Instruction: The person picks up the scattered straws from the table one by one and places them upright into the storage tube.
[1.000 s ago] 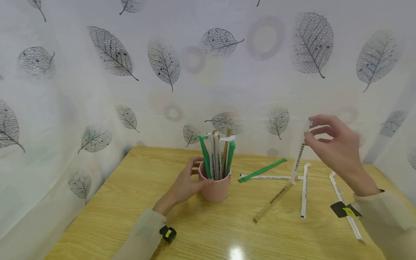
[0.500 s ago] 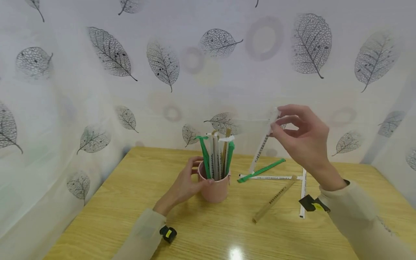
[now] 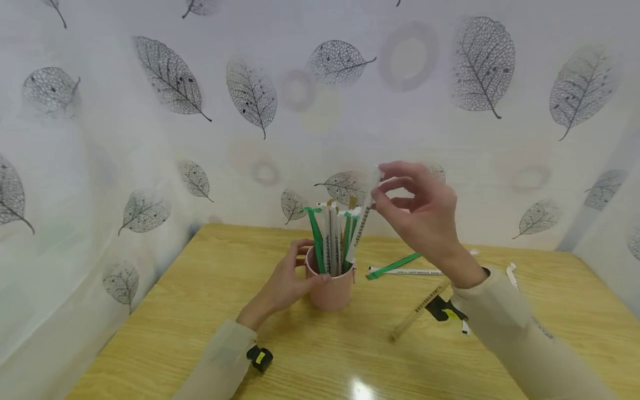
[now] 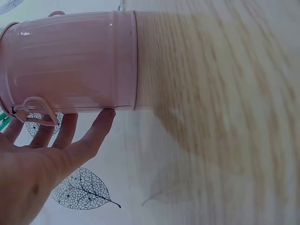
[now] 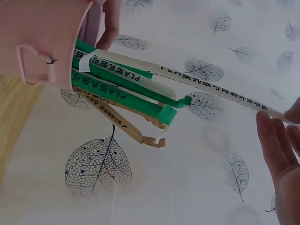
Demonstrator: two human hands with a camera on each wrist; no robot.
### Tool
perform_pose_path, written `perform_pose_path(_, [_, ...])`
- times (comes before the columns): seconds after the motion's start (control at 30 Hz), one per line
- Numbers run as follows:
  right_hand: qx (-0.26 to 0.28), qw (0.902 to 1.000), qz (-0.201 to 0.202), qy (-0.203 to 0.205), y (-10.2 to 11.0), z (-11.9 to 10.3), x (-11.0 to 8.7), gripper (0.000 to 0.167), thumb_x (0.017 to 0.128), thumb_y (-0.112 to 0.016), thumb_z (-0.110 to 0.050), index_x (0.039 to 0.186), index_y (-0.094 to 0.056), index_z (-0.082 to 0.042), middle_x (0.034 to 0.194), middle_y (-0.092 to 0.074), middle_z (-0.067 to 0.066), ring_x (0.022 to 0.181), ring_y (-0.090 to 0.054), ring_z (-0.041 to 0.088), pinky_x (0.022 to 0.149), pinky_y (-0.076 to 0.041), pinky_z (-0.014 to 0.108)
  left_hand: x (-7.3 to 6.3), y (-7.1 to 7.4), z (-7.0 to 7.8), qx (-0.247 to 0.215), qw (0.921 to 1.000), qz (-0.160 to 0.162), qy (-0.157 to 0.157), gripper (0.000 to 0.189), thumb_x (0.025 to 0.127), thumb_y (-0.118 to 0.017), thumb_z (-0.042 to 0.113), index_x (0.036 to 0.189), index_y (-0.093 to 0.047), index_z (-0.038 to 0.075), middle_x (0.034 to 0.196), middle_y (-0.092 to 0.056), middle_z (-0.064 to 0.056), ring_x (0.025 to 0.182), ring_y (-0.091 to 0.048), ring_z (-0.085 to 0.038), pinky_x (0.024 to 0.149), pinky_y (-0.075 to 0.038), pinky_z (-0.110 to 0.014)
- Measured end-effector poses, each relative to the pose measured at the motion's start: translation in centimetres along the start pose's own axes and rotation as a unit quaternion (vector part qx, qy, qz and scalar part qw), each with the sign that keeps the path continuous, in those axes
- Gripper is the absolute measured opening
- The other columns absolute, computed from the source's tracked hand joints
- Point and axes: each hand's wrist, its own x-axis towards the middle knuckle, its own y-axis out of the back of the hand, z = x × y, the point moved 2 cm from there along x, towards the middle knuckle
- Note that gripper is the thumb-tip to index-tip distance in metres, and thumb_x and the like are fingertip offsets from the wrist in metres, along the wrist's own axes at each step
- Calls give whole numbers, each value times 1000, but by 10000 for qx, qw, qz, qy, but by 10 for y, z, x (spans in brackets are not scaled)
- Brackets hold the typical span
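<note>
My left hand (image 3: 282, 283) holds a small pink bucket (image 3: 331, 294) at its left side, thumb on the front near the rim. In the left wrist view, the fingertips touch the bucket's wall (image 4: 70, 61) beside a wire handle (image 4: 40, 108). Several paper-wrapped straws (image 3: 330, 239), green, white and brown, stand in the bucket. Between thumb and fingers, my right hand (image 3: 420, 214) pinches a white wrapped straw (image 3: 362, 228) by its top end. This straw slants down to the bucket's right rim; whether its tip is inside, I cannot tell.
On the wooden table (image 3: 200, 311), right of the bucket, lie a green straw (image 3: 395, 265), a white straw (image 3: 412, 272) and a brown straw (image 3: 420, 308). My right forearm partly covers more white straws (image 3: 511, 275). A leaf-patterned curtain (image 3: 350, 122) hangs behind the table.
My right hand has carried the white straw leftward from the table's right side to the bucket's mouth. The left hand and the bucket have stayed in place.
</note>
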Motion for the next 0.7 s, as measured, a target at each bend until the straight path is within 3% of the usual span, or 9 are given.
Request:
perform_pose_path(0.07, [-98, 9998, -155, -23, -3, 3, -2, 41, 78, -68, 24, 118, -62, 15, 108, -70, -6, 89, -72, 5, 73, -63, 23, 0, 0, -1, -1, 10000, -1, -8, 73, 89, -77, 33, 149, -37, 22, 146, -51, -13, 131, -56, -37, 109, -47, -61])
perform_pose_path(0.3, [-363, 9979, -517, -137, -13, 15, -11, 41, 81, -71, 19, 120, -65, 9, 106, -70, 21, 90, -71, 2, 71, -63, 22, 1, 0, -3, -32, 10000, -25, -31, 74, 90, -77, 33, 150, -36, 22, 147, -50, -15, 132, -56, -39, 109, -48, -61])
perform_pose_path(0.47, [-476, 9967, -650, -110, -18, 21, -17, 40, 81, -72, 17, 119, -67, 5, 106, -71, 19, 87, -72, 5, 69, -63, 22, 1, 0, -3, -67, 10000, -2, -23, 73, 89, -78, 33, 149, -37, 22, 146, -51, -14, 131, -56, -37, 108, -49, -59])
perform_pose_path(0.7, [-628, 9938, -918, -87, -26, 27, -30, 38, 82, -72, 15, 119, -67, 4, 110, -72, 16, 86, -74, 19, 68, -63, 23, 0, 1, -2, -133, 9999, 7, 9, 74, 88, -78, 34, 149, -37, 24, 146, -51, -13, 131, -56, -38, 109, -48, -60])
